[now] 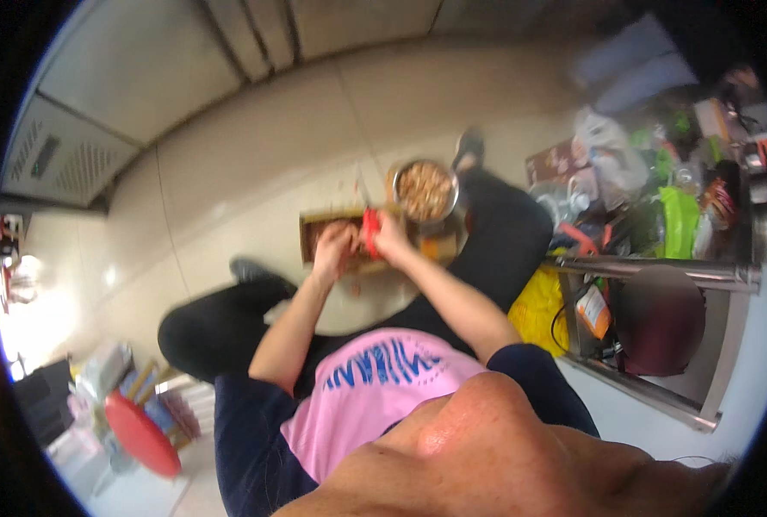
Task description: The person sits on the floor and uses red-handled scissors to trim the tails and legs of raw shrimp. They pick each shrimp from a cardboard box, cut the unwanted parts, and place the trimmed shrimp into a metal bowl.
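Observation:
My right hand (pixel 393 239) grips a pair of scissors by the red handles (pixel 371 234), with the blades pointing away from me. Close beside it on the left, my left hand (pixel 335 249) has its fingers curled together; blur hides whether a small piece is in them. Both hands are over an open cardboard box (pixel 307 240) on the floor, whose contents are mostly covered. Just beyond my right hand is a round metal bowl (pixel 425 191) full of light brown pieces, too blurred to name.
A yellow-and-brown carton (pixel 439 247) lies near my right leg. To the right, a metal rack (pixel 654 271) stands beside plastic bags (pixel 606 145) and bottles. A red round stool seat (pixel 143 434) is at lower left. Metal cabinets (pixel 131 58) line the far side of the tiled floor.

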A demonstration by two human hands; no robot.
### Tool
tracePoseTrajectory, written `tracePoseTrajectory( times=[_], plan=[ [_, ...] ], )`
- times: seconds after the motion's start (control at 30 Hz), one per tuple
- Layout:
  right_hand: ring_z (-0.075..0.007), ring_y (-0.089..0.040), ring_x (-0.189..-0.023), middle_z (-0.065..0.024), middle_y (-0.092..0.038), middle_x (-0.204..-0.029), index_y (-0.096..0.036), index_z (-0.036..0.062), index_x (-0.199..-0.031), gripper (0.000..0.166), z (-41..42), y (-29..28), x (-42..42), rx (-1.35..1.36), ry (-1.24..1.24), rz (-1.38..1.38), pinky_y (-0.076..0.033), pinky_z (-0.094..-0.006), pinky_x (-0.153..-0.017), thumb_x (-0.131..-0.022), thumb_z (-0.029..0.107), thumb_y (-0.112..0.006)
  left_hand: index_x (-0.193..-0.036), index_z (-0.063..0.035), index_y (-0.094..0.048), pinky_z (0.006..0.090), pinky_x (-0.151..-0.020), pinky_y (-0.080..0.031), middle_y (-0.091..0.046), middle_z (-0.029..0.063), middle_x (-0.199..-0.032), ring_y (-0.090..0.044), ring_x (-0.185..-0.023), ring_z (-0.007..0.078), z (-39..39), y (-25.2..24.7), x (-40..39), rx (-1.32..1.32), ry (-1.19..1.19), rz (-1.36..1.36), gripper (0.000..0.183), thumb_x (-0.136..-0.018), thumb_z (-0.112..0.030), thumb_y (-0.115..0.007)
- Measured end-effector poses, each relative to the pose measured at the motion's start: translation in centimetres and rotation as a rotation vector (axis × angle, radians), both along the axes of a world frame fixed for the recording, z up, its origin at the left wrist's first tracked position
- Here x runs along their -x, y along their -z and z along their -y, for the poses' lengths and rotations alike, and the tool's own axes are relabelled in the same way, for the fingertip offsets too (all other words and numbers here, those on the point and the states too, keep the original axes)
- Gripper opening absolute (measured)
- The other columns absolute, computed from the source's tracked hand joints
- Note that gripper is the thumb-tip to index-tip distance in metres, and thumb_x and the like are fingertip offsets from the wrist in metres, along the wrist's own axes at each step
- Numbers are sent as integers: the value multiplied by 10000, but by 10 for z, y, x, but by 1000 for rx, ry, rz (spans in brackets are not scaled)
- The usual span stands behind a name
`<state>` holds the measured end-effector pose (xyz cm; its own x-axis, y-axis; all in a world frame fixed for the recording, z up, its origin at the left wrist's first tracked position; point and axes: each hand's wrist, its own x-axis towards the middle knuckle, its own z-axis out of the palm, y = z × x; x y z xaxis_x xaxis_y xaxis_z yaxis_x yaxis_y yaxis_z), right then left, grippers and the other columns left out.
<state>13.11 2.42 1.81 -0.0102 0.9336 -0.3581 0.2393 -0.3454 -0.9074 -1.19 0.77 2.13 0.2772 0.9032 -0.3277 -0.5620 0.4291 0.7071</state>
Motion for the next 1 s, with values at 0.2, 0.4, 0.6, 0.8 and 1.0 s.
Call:
tracePoseTrajectory(
  times=[0.2, 0.4, 0.6, 0.8, 1.0],
  plan=[
    [-133, -564, -619, -54, -544, -728, -432, 50, -799, 221, -1, 2, -11, 205, 78, -527, -495, -254, -526, -725, -1, -634, -1071, -32, -529, 274, -752, -465, -585, 34, -911, -565, -843, 136, 7, -1, 5, 347, -114, 36, 194, -891, -94, -490],
    [-132, -569, -666, -72, -561, -774, -434, 54, -807, 209, -5, -12, -2, 170, 0, -506, -493, -237, -565, -753, -42, -611, -1109, -24, -514, 253, -769, -467, -592, 37, -955, -565, -852, 130, 5, 14, 13, 296, -37, 112, 226, -893, -88, -487],
    [-126, -563, -648, -66, -552, -761, -425, 52, -809, 222, -8, -14, -2, 191, 73, -450, -479, -238, -549, -749, -39, -618, -1073, -3, -533, 260, -710, -484, -600, 69, -900, -581, -802, 157, 0, 4, 6, 322, -79, 142, 206, -873, -46, -511],
    [-122, -571, -616, -61, -561, -731, -467, 8, -915, 239, -10, -6, 0, 173, -5, -294, -491, -250, -545, -742, -18, -629, -1039, 13, -551, 239, -682, -490, -612, 66, -866, -581, -739, 124, -3, 18, 5, 256, -98, -83, 212, -845, -68, -576],
    [-130, -576, -604, -66, -568, -732, -482, -8, -942, 236, -9, -6, 0, 251, -9, -195, -489, -253, -527, -743, -31, -607, -1004, 12, -570, 247, -692, -494, -623, 56, -878, -585, -759, 107, 2, 17, -2, 191, -126, -286, 211, -823, -84, -618]
  ],
)
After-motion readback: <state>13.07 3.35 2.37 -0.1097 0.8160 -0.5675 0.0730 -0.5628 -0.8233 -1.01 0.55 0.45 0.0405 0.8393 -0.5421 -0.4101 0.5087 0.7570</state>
